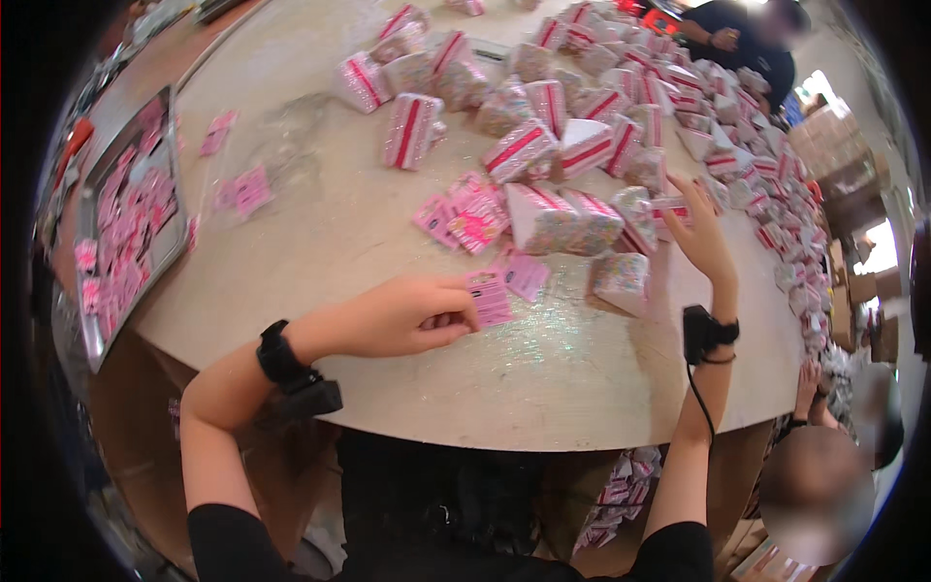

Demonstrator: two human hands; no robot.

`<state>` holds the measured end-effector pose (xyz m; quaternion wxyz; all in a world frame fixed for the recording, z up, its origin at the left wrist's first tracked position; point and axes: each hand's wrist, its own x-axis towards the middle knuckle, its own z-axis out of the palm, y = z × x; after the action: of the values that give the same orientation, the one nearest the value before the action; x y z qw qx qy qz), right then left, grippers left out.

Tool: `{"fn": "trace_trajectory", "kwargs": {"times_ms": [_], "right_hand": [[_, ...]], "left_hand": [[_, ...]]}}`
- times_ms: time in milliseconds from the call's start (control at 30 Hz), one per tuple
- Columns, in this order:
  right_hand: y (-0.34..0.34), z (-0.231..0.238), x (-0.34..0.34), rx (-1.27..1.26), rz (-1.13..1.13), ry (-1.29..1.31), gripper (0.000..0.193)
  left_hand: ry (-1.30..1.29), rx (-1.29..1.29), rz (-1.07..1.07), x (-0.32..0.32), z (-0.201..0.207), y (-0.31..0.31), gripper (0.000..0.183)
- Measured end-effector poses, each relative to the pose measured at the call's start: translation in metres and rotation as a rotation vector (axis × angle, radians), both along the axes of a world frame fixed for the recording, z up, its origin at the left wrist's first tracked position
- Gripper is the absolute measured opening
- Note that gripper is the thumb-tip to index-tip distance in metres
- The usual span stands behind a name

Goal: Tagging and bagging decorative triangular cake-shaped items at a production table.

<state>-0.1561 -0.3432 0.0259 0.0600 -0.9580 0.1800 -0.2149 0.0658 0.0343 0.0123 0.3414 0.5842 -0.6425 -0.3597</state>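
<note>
My left hand [417, 315] is closed, with a pink printed card [488, 297] pinched at its fingertips just above the table. Beside that card lie a second pink card [526, 275] and a small loose pile of pink cards [477, 211]. My right hand [702, 233] reaches forward to the near edge of a heap of cake-slice-shaped pieces, white and sprinkled with a pink stripe. Its thumb and fingers are around one cake-slice piece [669, 204], partly covered by the hand. A single sprinkled slice [621, 281] rests nearer to me, left of my right wrist.
The cake-slice heap [582, 97] spreads across the pale table [388, 252] to the far right. A metal tray [181, 228] of pink cards stands at the left edge, with bagged cards [244, 190] near it. Other people are at the far right and lower right; cardboard boxes [834, 145] are stacked beyond.
</note>
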Motion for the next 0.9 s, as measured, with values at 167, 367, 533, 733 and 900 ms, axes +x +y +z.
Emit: {"fn": "trace_trajectory", "kwargs": {"times_ms": [167, 367, 533, 733, 900], "right_hand": [[0.021, -0.012, 0.004, 0.09, 0.049, -0.058, 0.051], [0.115, 0.014, -0.006, 0.144, 0.027, -0.642, 0.05], [0.207, -0.025, -0.006, 0.12, 0.627, -0.107, 0.035], [0.204, 0.008, 0.026, 0.693, 0.781, -0.128, 0.02], [0.178, 0.002, 0.011, 0.385, 0.287, 0.2, 0.034]], "left_hand": [[0.003, -0.04, -0.022, 0.004, -0.007, 0.012, 0.018], [0.093, -0.28, 0.097, -0.002, 0.001, 0.009, 0.073], [0.565, -0.095, -0.102, -0.013, -0.009, 0.003, 0.103], [0.087, -0.24, -0.199, 0.0, 0.0, 0.019, 0.094], [-0.361, -0.312, -0.217, -0.018, -0.002, 0.014, 0.095]]}}
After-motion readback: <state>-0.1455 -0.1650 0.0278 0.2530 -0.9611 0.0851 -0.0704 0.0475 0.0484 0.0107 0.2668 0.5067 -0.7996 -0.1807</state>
